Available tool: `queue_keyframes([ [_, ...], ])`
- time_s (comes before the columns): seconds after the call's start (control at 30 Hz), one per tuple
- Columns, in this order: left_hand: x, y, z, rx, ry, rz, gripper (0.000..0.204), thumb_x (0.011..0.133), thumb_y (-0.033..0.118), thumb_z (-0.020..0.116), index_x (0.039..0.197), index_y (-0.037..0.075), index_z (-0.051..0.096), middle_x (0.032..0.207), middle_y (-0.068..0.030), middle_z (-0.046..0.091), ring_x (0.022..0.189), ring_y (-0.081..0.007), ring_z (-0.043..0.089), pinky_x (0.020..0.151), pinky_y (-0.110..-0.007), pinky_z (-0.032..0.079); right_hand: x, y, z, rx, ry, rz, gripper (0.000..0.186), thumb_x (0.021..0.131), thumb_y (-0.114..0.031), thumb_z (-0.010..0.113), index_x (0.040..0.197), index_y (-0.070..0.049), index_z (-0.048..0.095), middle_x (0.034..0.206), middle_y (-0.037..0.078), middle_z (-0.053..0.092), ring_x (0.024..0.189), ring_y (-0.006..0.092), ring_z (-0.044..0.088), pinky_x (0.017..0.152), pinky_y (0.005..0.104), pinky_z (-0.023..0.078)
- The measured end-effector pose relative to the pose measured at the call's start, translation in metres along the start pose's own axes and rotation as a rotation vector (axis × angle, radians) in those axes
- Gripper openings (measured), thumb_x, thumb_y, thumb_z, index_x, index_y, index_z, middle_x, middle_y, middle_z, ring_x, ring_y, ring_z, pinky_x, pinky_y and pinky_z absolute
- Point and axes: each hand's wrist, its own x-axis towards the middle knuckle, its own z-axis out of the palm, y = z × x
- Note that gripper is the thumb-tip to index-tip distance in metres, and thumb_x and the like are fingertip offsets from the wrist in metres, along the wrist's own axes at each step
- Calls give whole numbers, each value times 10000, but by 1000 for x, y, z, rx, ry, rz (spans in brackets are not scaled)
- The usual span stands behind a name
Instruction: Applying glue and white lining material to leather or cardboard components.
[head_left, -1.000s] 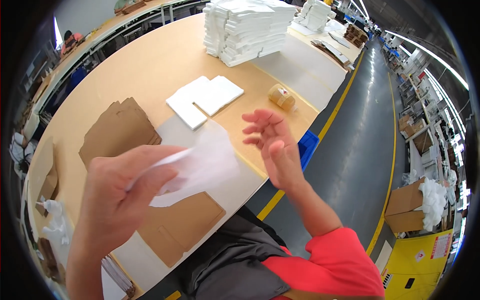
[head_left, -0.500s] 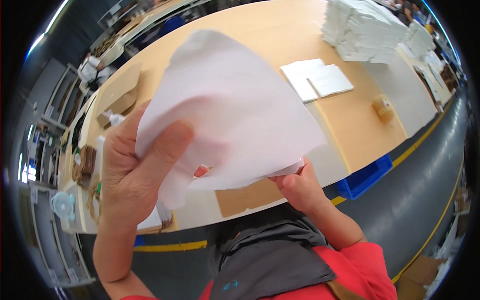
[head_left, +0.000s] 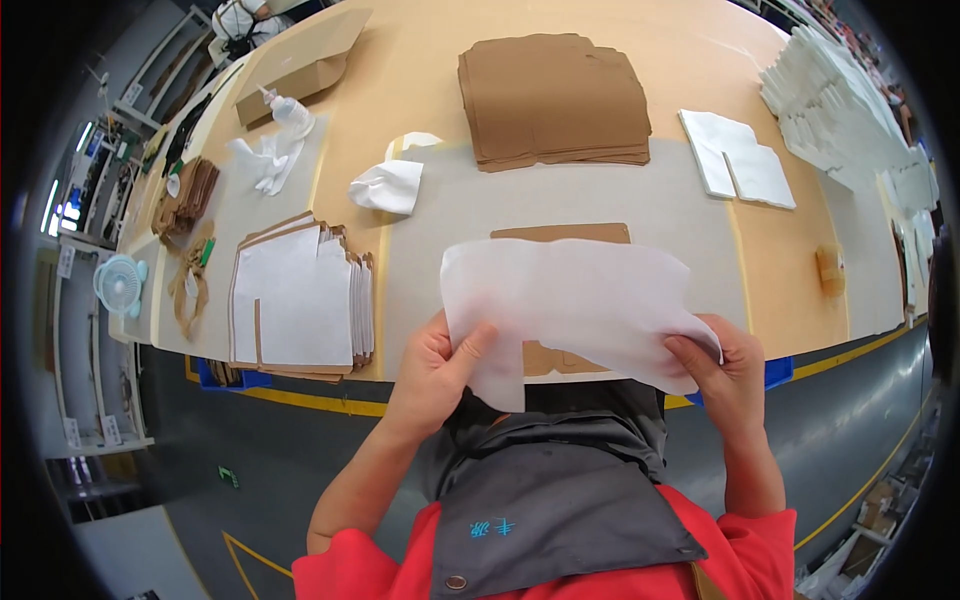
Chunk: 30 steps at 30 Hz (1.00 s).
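Observation:
A thin white sheet [head_left: 570, 290] is stretched between my two hands above the near edge of the table. A narrow gap is cut in its lower side. My left hand [head_left: 438, 372] pinches its left end, thumb on top. At the right end, my right hand [head_left: 730, 372] grips a corner that curls slightly, thumb also on top. Under the sheet lies a flat brown piece [head_left: 560, 233], mostly covered; its far edge and a near part show. To the left of my hands is a stack of white-faced brown pieces [head_left: 295, 305] with notched edges.
A pile of brown pieces [head_left: 553, 105] lies farther back. White notched sheets [head_left: 735, 160] are at the right, before tall white stacks [head_left: 830, 105]. A crumpled white sheet [head_left: 390, 187], a squeeze bottle [head_left: 290, 115], a yellowish tape roll [head_left: 830, 270] and a small fan [head_left: 120, 285] stand around.
The sheet has come down from close before my view to low over the table, now spread sideways. My left hand moved down and right; my right hand moved right. My view turned.

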Motion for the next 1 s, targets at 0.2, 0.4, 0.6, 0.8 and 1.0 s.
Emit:
queue_keyframes([
  [0.2,-24,-12,-7,308,72,158,242,985,135,639,1158,-31,669,930,-69,721,793,-98,640,729,-257,514,-13,-13,-6,-203,29,-100,132,860,-25,732,986,14,720,784,56,707,674,98,645,624,236,495],
  [0.4,-20,22,7,611,235,776,215,938,106,691,1108,-26,700,735,-90,658,604,-88,551,563,-272,461,-15,-41,-18,209,89,-62,115,848,-30,732,940,37,714,786,49,708,705,115,649,630,245,493],
  [0.6,4,-45,8,490,270,157,260,1008,167,604,1176,-21,667,728,-84,644,632,-75,512,593,-255,456,8,26,13,-117,14,149,156,897,-126,728,967,12,702,771,67,686,679,104,588,638,254,479],
  [0.8,11,-54,11,458,270,92,308,1015,159,589,1267,-14,634,822,-66,709,699,-63,573,649,-251,488,6,33,19,-67,7,196,147,912,-98,711,999,20,697,787,72,690,691,106,592,646,263,487],
  [1.0,25,-56,13,401,280,-18,331,1016,142,582,1309,-9,610,877,-74,724,741,-65,593,691,-253,503,25,32,19,-72,-28,271,204,933,-93,683,1104,16,692,844,72,710,737,99,608,685,266,504],
])
